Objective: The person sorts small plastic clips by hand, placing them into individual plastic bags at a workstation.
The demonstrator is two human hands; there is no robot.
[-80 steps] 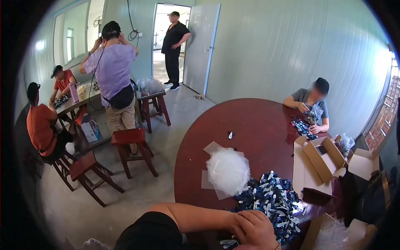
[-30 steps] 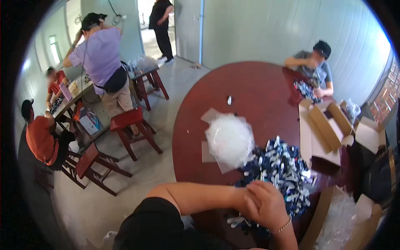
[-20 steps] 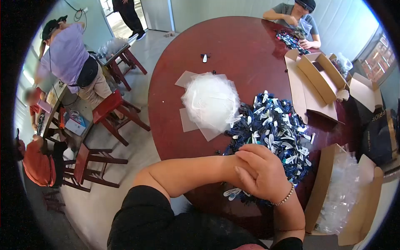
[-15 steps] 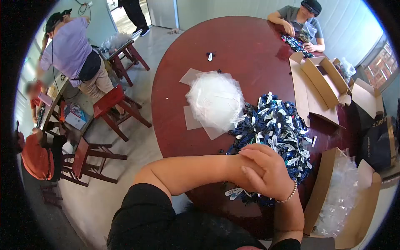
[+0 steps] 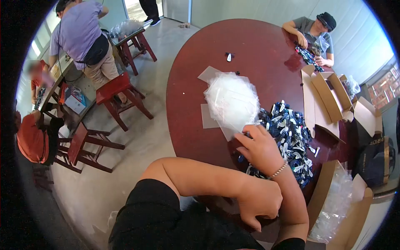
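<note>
My right hand [image 5: 261, 150], with a beaded bracelet at the wrist, hovers over the near left side of a heap of dark blue and white snap hair clips [image 5: 289, 133]. Its fingers are apart, the tips close to the lower edge of a pile of clear plastic bags [image 5: 232, 100], and nothing shows between them. Lower down, my left hand [image 5: 260, 202] lies against my right forearm. Its fingers are curled under and mostly hidden, with the thumb pointing down; I see nothing held in it.
One clip [image 5: 229, 57] lies apart on the round red table [image 5: 191, 83]. At right stand an open carton [image 5: 327, 179] of clear plastic packaging and more cardboard boxes [image 5: 321, 96]. Across the table a person [image 5: 312, 35] handles clips. Other people and wooden stools [image 5: 114, 87] are at left.
My right hand has moved off my left wrist, up and left toward the bags, its fingers spreading. My left hand has come down beside the right forearm. The camera view has shifted slightly.
</note>
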